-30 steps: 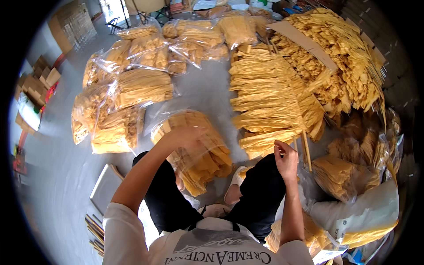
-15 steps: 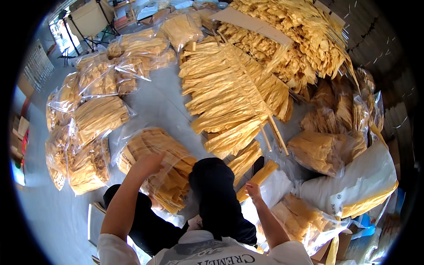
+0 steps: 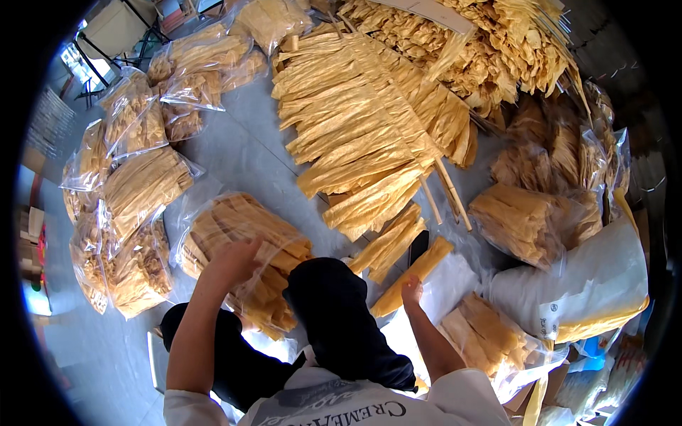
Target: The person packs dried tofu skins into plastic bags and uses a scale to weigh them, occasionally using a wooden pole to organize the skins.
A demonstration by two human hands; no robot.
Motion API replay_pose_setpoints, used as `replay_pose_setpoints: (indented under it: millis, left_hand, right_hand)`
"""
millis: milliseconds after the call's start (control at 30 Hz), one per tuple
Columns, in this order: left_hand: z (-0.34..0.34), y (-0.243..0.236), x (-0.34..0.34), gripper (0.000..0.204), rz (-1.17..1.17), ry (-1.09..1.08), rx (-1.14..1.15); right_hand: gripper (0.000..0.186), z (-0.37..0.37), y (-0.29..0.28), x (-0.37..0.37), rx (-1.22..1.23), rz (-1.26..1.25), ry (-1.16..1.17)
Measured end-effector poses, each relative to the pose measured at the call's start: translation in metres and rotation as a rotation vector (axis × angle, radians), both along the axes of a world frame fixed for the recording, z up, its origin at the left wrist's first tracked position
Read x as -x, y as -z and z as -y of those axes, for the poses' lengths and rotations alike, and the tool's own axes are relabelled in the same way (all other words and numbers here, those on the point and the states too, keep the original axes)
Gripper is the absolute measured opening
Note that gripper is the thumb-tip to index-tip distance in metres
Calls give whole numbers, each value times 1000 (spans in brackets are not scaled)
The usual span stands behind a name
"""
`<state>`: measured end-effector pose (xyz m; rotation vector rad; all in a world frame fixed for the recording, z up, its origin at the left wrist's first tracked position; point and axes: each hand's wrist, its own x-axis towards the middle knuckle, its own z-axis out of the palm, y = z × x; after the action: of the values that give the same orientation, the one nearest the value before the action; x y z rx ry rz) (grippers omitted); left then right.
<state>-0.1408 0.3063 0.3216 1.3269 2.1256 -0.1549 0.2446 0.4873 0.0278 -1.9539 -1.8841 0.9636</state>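
Clear plastic covers a bundle (image 3: 245,224) of yellow strips on the grey floor (image 3: 249,135), just ahead of the person's knees in black trousers (image 3: 334,305). The left hand (image 3: 238,261) lies over the near side of this bundle, its fingers partly bent on the plastic; whether they pinch it I cannot tell. The right hand (image 3: 412,290) touches a folded yellow strip (image 3: 432,261) to the right of the knees, fingers curled at its edge, though I cannot tell if they have closed on it. That strip slants up and away to the right, beside white plastic (image 3: 455,277). Another strip (image 3: 389,245) lies just beyond it, near the foot of a broad spread of yellow sheets (image 3: 355,121), where two poles (image 3: 452,195) stick out. Beyond the spread rises a tall yellow heap (image 3: 490,64) with cardboard (image 3: 426,8) on it. Filled clear bags (image 3: 145,184) line the floor at left; more bags (image 3: 522,220) sit at right, above a white sack (image 3: 579,277) with yellow showing at its lower edge.
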Motion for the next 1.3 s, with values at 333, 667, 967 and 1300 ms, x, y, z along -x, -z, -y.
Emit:
replay_pose_setpoints:
  millis: [333,667,967,1300]
  left_hand:
    - [-5,15,-2,51,-52,53,-170]
    - [-6,24,1,55,-25,17,-65]
    - [-7,29,-1,50,1,0,-76]
    - [-4,40,-6,42,18,-44,-231]
  right_hand:
    - [66,-155,-41,65,-589,44,-260]
    - [27,-192,-27,92,-171,87,-576]
    - [20,-70,-111,87,339,-544,-472]
    - [21,15,-246,26,594,-714,-357]
